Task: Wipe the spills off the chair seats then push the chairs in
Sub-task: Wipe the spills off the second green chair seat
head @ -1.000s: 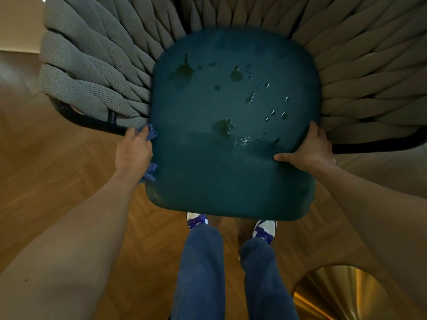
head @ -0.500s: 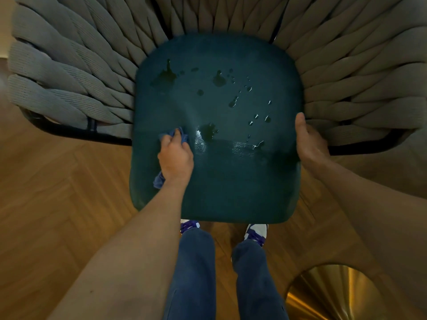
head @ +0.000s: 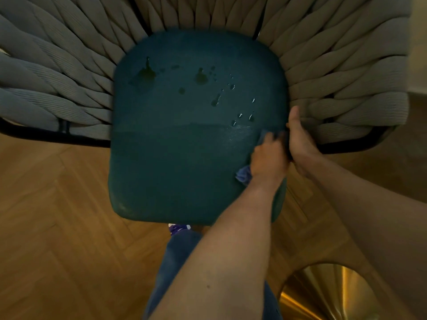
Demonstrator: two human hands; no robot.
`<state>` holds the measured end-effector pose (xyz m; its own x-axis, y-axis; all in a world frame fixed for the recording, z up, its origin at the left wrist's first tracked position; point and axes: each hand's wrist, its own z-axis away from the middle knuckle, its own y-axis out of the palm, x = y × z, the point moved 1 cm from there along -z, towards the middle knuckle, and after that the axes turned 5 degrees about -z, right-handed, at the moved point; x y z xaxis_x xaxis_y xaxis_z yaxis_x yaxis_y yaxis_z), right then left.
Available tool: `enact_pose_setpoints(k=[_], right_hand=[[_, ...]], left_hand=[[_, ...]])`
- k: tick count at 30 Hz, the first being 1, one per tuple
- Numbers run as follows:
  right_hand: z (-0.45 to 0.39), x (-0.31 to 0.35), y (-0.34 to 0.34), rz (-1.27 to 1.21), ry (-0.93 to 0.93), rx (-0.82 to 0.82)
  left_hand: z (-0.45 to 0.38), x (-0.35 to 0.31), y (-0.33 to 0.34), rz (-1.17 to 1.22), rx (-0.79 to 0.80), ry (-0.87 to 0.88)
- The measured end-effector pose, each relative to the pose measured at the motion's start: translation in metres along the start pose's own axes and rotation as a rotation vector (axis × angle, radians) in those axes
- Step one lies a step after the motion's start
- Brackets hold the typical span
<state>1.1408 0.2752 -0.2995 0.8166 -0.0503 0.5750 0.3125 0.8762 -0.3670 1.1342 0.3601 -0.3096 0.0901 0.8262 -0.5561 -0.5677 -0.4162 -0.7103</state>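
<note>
A dark teal chair seat (head: 180,158) fills the middle of the head view, ringed by a grey woven rope back (head: 69,72). Dark spill patches and shiny droplets (head: 201,77) lie across the far half of the seat. A wiped, damp band runs across the seat's middle. My left hand (head: 269,158) grips a blue cloth (head: 243,175) and presses it on the seat near the right edge. My right hand (head: 300,139) holds the seat's right edge, thumb pointing away from me, touching the left hand.
Herringbone wood floor (head: 57,227) lies around the chair. A shiny brass rounded object (head: 328,294) sits at the bottom right near my right arm. The chair's black metal frame (head: 46,135) runs under the rope weave. My jeans and a shoe (head: 179,228) show below the seat.
My left hand has swept the cloth from the seat's left edge across to the right edge, next to my right hand. The droplets in that band are gone.
</note>
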Motion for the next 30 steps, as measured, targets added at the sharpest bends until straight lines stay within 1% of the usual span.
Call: enact_pose_setpoints(k=[2,3,6,8,10,12,13,15,19,25,27,30], right_hand=[[0.004,0.002,0.0,0.023,0.006,0.027],[0.002,0.002,-0.001,0.044,-0.001,0.049],[-0.004,0.0,-0.004,0.092,-0.01,0.053],[-0.003,0.003,-0.004,0.137,-0.035,0.034],[-0.001,0.004,-0.002,0.212,-0.062,0.021],[0.0,0.004,0.0,0.279,-0.104,0.015],[-0.002,0.002,0.001,0.302,-0.113,-0.003],[-0.004,0.001,0.006,0.332,-0.117,-0.03],[-0.008,0.0,0.019,0.379,-0.13,-0.064],[-0.007,0.008,0.028,0.595,-0.198,-0.113],[-0.01,0.017,0.029,0.674,-0.219,-0.109],[-0.014,0.028,0.032,0.746,-0.198,-0.073]], left_hand=[[0.006,-0.019,0.009,0.1,0.074,-0.029],[0.006,-0.024,0.01,0.097,0.09,-0.049],[0.004,-0.025,0.009,0.017,0.107,-0.05],[0.003,-0.02,0.002,-0.052,0.113,-0.005],[0.001,-0.01,-0.006,-0.173,0.091,0.068],[-0.001,0.008,-0.018,-0.34,0.059,0.15],[-0.004,0.019,-0.026,-0.403,0.044,0.163],[-0.01,0.044,-0.044,-0.462,0.04,0.118],[-0.014,0.103,-0.084,-0.501,0.0,-0.009],[-0.007,0.184,-0.134,-0.516,-0.122,-0.113],[-0.005,0.208,-0.149,-0.505,-0.176,-0.13],[-0.004,0.244,-0.172,-0.501,-0.224,-0.149]])
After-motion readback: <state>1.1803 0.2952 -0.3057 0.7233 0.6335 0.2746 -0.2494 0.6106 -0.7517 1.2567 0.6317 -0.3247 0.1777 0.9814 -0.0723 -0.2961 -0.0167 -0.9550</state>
